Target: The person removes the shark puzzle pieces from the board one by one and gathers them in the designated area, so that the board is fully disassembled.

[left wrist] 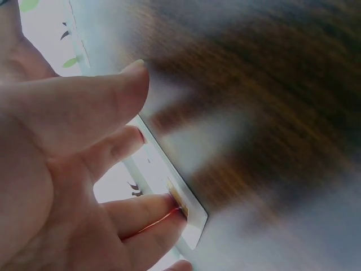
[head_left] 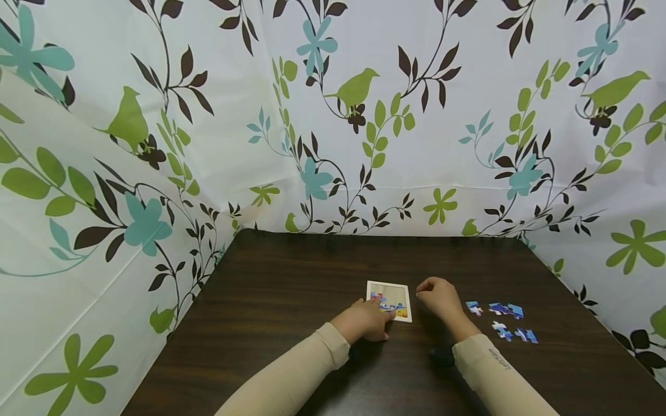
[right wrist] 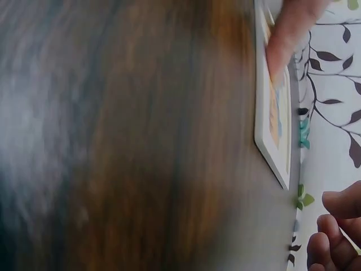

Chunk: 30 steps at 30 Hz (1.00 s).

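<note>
A small white-framed jigsaw board [head_left: 389, 285] lies on the table, its lower part filled with colourful pieces and its upper part bare. My left hand [head_left: 365, 319] rests on its lower left side. In the left wrist view the fingers [left wrist: 144, 214] reach straight onto the board, while the thumb [left wrist: 121, 93] stands apart. Just right of the frame is my right hand [head_left: 441, 300], fingers loosely curled. The right wrist view shows its thumb [right wrist: 344, 200] and bent fingers at the edge, with no piece visible between them.
Several loose blue jigsaw pieces [head_left: 502, 330] lie on the dark wooden table [head_left: 291, 277], right of the right hand. A patterned curtain [head_left: 354, 144] with birds and leaves hangs behind the table and along its left side.
</note>
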Each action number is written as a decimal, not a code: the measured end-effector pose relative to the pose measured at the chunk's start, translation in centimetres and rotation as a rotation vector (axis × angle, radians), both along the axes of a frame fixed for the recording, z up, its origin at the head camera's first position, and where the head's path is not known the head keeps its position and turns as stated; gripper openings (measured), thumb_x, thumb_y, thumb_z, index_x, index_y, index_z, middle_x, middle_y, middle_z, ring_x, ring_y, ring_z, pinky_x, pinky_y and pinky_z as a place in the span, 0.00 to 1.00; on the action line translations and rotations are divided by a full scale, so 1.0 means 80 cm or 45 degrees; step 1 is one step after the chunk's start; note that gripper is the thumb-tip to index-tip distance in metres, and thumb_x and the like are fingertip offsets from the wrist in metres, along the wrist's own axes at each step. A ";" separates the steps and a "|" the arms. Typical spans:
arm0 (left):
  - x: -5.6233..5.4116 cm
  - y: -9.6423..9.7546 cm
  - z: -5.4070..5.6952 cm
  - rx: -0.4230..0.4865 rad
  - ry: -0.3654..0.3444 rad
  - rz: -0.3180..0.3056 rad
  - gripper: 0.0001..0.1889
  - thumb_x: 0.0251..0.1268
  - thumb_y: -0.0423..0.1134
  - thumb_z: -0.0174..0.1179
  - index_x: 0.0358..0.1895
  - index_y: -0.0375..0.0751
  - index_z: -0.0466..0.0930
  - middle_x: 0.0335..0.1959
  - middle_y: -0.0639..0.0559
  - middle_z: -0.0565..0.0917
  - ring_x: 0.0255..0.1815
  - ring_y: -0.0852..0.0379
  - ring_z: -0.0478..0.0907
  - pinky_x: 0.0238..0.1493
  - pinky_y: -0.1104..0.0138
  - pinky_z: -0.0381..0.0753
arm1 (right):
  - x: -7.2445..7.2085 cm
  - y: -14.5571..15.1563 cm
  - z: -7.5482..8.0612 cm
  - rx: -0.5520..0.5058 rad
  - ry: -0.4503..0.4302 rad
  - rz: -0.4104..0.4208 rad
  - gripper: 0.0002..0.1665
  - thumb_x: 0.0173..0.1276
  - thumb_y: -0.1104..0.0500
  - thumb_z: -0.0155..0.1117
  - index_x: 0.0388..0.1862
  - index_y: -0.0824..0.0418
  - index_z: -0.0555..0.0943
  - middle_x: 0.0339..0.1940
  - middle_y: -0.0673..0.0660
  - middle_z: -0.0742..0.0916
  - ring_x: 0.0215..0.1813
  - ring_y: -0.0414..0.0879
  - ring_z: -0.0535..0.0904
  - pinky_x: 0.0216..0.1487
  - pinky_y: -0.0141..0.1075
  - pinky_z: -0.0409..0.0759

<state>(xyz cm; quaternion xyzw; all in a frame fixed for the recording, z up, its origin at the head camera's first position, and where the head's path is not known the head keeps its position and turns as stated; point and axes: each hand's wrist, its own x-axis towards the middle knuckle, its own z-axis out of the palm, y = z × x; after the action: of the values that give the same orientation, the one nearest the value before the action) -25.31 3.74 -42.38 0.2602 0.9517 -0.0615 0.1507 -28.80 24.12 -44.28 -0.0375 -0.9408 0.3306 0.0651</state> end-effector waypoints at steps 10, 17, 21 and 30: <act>-0.002 -0.002 -0.002 0.021 -0.010 -0.005 0.32 0.67 0.61 0.59 0.74 0.74 0.62 0.78 0.52 0.62 0.79 0.55 0.57 0.77 0.54 0.60 | -0.004 -0.028 -0.004 0.001 -0.048 0.032 0.06 0.58 0.61 0.67 0.34 0.61 0.85 0.35 0.58 0.86 0.35 0.50 0.77 0.34 0.39 0.73; -0.001 -0.005 -0.001 0.051 -0.038 0.009 0.32 0.67 0.60 0.59 0.74 0.74 0.61 0.78 0.51 0.60 0.79 0.54 0.57 0.77 0.54 0.60 | -0.005 -0.046 -0.004 0.004 -0.047 0.067 0.05 0.57 0.62 0.67 0.33 0.60 0.85 0.34 0.58 0.86 0.35 0.50 0.77 0.37 0.42 0.75; 0.000 -0.005 0.000 0.068 -0.041 0.011 0.32 0.67 0.60 0.59 0.74 0.74 0.61 0.78 0.51 0.61 0.78 0.53 0.59 0.77 0.53 0.60 | -0.005 -0.056 -0.004 -0.022 -0.066 0.075 0.05 0.58 0.62 0.66 0.33 0.60 0.85 0.35 0.57 0.86 0.33 0.49 0.76 0.32 0.37 0.73; 0.001 -0.006 0.003 0.078 -0.030 0.001 0.33 0.66 0.60 0.61 0.74 0.73 0.62 0.78 0.50 0.62 0.78 0.53 0.60 0.76 0.54 0.62 | -0.008 -0.081 -0.006 -0.042 -0.067 0.125 0.05 0.56 0.64 0.66 0.32 0.61 0.84 0.35 0.57 0.87 0.30 0.48 0.76 0.29 0.36 0.74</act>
<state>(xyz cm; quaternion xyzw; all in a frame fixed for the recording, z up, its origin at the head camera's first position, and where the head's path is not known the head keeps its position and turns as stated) -25.23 3.24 -42.12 0.2649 0.9515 -0.0293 0.1540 -29.40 17.64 -44.74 -0.0011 -0.9373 0.3478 0.0235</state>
